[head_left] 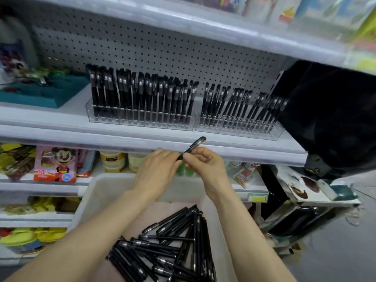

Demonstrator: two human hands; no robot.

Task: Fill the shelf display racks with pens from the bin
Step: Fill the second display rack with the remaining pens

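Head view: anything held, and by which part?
One black pen, its lower end pinched by the left hand and right hand; the upper end sticks out free.

Bare left hand (156, 167), bare right hand (205, 165); forearms (97, 231) bare to frame edge.

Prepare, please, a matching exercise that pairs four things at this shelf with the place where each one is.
Things
1. single pen
2. loose pens
3. teal tray
4. clear racks

Places
A. on the shelf, left of the racks
B. heaped in the white bin
C. held by the left hand and the right hand, in front of the shelf edge
D. on the shelf, holding upright pens

Pairs: 1-C, 2-B, 3-A, 4-D.
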